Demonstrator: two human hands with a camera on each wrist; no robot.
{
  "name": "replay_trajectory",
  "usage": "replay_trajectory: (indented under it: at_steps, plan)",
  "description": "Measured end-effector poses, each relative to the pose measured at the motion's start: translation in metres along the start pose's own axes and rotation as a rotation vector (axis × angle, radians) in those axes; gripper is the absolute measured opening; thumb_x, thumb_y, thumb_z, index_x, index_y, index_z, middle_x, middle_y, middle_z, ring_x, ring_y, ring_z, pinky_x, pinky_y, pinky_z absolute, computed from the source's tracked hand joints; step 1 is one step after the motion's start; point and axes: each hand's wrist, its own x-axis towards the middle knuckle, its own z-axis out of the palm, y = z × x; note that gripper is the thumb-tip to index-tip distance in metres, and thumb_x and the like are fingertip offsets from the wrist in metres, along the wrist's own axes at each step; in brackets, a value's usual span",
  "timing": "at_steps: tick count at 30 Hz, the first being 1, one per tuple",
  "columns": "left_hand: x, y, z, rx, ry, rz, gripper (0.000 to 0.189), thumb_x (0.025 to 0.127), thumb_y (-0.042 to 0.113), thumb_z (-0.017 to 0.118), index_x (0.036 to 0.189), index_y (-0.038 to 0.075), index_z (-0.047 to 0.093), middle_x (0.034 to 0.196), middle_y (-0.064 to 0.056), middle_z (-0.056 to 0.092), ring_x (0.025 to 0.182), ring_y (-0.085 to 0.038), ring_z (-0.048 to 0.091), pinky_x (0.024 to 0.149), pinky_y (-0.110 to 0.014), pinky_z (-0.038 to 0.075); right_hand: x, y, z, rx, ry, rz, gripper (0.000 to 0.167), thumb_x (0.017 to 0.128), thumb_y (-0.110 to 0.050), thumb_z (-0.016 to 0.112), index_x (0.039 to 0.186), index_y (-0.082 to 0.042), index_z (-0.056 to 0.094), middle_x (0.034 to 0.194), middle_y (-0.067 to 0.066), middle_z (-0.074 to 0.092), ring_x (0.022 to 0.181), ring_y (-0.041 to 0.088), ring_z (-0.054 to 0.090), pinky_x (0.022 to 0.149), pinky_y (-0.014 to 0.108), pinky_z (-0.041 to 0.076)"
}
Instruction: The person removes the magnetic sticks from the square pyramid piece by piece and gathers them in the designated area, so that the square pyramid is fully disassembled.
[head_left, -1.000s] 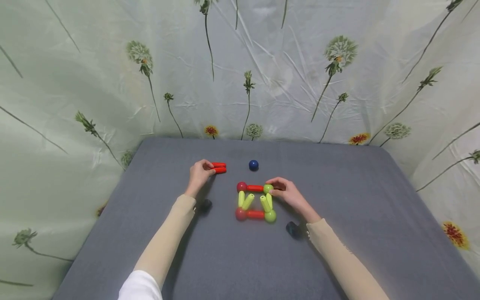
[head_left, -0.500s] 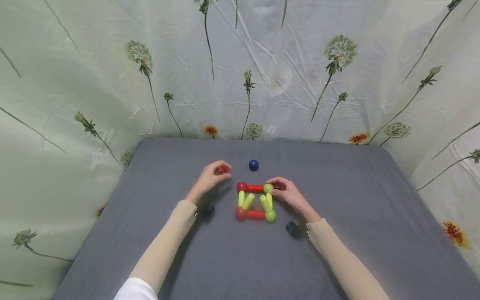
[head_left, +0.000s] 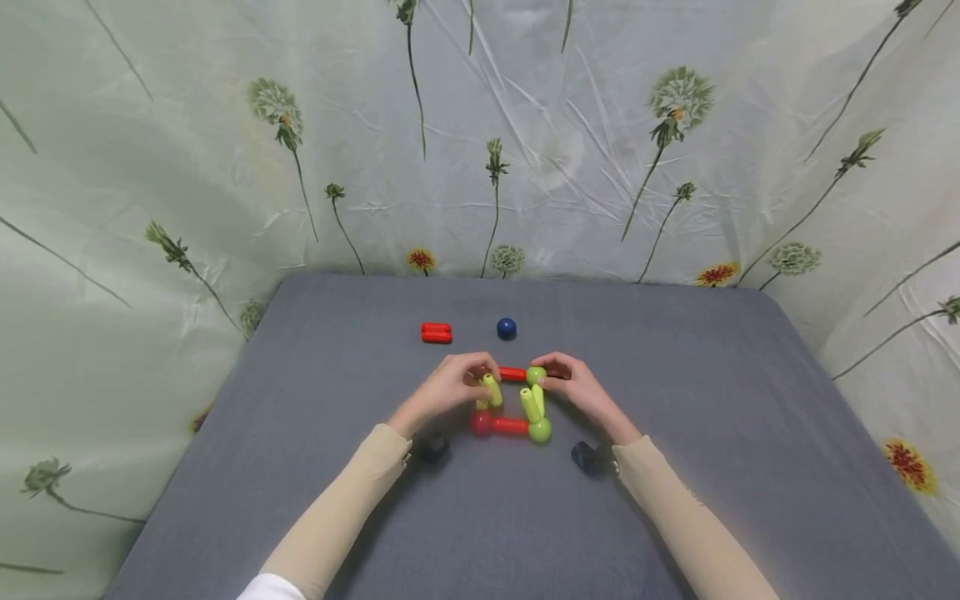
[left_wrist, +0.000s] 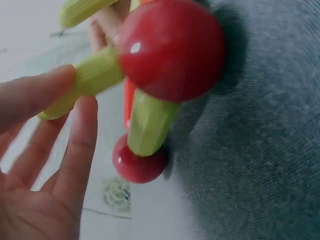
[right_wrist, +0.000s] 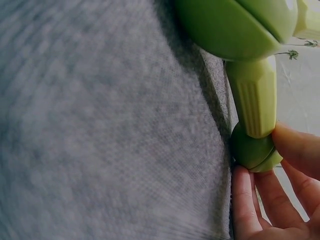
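Flanking the frame [head_left: 512, 427], left hand [head_left: 453, 387] pinches a yellow rod [left_wrist: 98, 74], right hand [head_left: 580, 389] a green ball [head_left: 535, 376].

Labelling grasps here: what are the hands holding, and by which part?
Left hand: pinches a yellow-green rod toward its free end, away from the nearer red ball. Right hand: holds the farther green ball between thumb and fingers.

- We see a grey, woven-textured tabletop [head_left: 675, 375].
- On it lie two red rods [head_left: 437, 337], side by side.
- Near them sits a dark blue ball [head_left: 506, 328].
- Closer to us rest red balls [head_left: 482, 423] and green balls [head_left: 540, 430], joined by linking rods [head_left: 511, 427].
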Motion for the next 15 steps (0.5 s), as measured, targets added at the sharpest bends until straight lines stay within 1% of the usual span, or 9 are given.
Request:
replay_trajectory:
  at_steps: [2, 3, 4, 7, 9, 10, 12, 14, 15]
  plan:
    - [-0.003, -0.004, -0.006, -0.068, 0.085, -0.056, 0.019, 0.082, -0.001, 0.071, 0.099, 0.003, 0.064, 0.095, -0.005, 0.064, 0.084, -0.018, 0.063, 0.078, -0.033, 0.051, 0.000, 0.000, 0.000, -0.007, 0.001, 0.007, 0.028, 0.092, -0.003, 0.061, 0.120, 0.000, 0.060, 0.119, 0.015, 0.060, 0.108, 0.026, 0.056, 0.093, 0.042, 0.043]
    - [-0.004, -0.007, -0.010, -0.097, 0.138, -0.088, 0.019, 0.082, 0.000, 0.072, 0.099, 0.002, 0.063, 0.096, -0.007, 0.064, 0.084, -0.019, 0.063, 0.078, -0.033, 0.051, 0.000, 0.000, 0.000, -0.006, -0.001, 0.010, 0.028, 0.092, -0.004, 0.061, 0.120, 0.000, 0.060, 0.119, 0.015, 0.060, 0.108, 0.026, 0.056, 0.093, 0.041, 0.044]
    - [-0.005, -0.011, -0.014, -0.102, 0.205, -0.123, 0.019, 0.082, 0.001, 0.073, 0.098, 0.002, 0.064, 0.096, -0.008, 0.064, 0.083, -0.020, 0.064, 0.076, -0.032, 0.051, 0.000, 0.001, 0.000, -0.003, -0.003, 0.007, 0.029, 0.092, -0.004, 0.062, 0.120, 0.000, 0.060, 0.119, 0.015, 0.060, 0.108, 0.026, 0.056, 0.093, 0.041, 0.044]
    - [-0.007, -0.022, -0.029, -0.052, 0.426, -0.236, 0.019, 0.080, 0.002, 0.075, 0.095, 0.000, 0.064, 0.093, -0.011, 0.065, 0.078, -0.021, 0.064, 0.068, -0.027, 0.049, -0.002, -0.005, -0.001, 0.003, -0.018, -0.006, 0.030, 0.092, -0.002, 0.060, 0.121, 0.004, 0.059, 0.120, 0.019, 0.059, 0.107, 0.028, 0.055, 0.092, 0.041, 0.044]
    - [-0.007, -0.029, -0.038, 0.017, 0.546, -0.312, 0.020, 0.078, 0.004, 0.077, 0.092, -0.001, 0.064, 0.089, -0.012, 0.065, 0.077, -0.021, 0.063, 0.064, -0.024, 0.047, -0.006, -0.013, -0.001, 0.002, -0.022, -0.011, 0.030, 0.092, 0.000, 0.059, 0.121, 0.006, 0.058, 0.120, 0.021, 0.058, 0.107, 0.031, 0.055, 0.091, 0.041, 0.044]
    - [-0.006, -0.033, -0.041, 0.050, 0.586, -0.349, 0.020, 0.077, 0.004, 0.077, 0.091, -0.001, 0.064, 0.087, -0.012, 0.065, 0.076, -0.021, 0.061, 0.062, -0.024, 0.045, -0.008, -0.018, -0.001, -0.001, -0.024, -0.014, 0.030, 0.092, 0.001, 0.059, 0.121, 0.008, 0.057, 0.120, 0.022, 0.058, 0.107, 0.031, 0.055, 0.091, 0.042, 0.044]
    - [-0.006, -0.039, -0.046, 0.097, 0.624, -0.404, 0.019, 0.078, 0.005, 0.077, 0.089, -0.001, 0.063, 0.084, -0.012, 0.064, 0.073, -0.022, 0.060, 0.058, -0.024, 0.044, -0.008, -0.017, -0.001, -0.014, -0.027, -0.027, 0.030, 0.092, 0.001, 0.059, 0.121, 0.008, 0.057, 0.119, 0.022, 0.058, 0.106, 0.031, 0.055, 0.090, 0.041, 0.045]
    - [-0.004, -0.045, -0.049, 0.136, 0.648, -0.434, 0.018, 0.078, 0.007, 0.077, 0.086, 0.000, 0.062, 0.080, -0.011, 0.062, 0.071, -0.022, 0.057, 0.057, -0.024, 0.042, -0.006, -0.012, -0.001, -0.011, -0.020, -0.026, 0.030, 0.092, -0.001, 0.060, 0.121, 0.006, 0.058, 0.119, 0.020, 0.059, 0.106, 0.030, 0.056, 0.091, 0.041, 0.045]
    - [-0.003, -0.048, -0.049, 0.153, 0.656, -0.437, 0.018, 0.078, 0.007, 0.076, 0.085, 0.000, 0.061, 0.079, -0.011, 0.061, 0.070, -0.023, 0.056, 0.058, -0.025, 0.042, -0.004, -0.008, -0.001, -0.008, -0.018, -0.026, 0.030, 0.092, -0.002, 0.061, 0.120, 0.004, 0.058, 0.119, 0.019, 0.059, 0.106, 0.029, 0.056, 0.091, 0.040, 0.045]
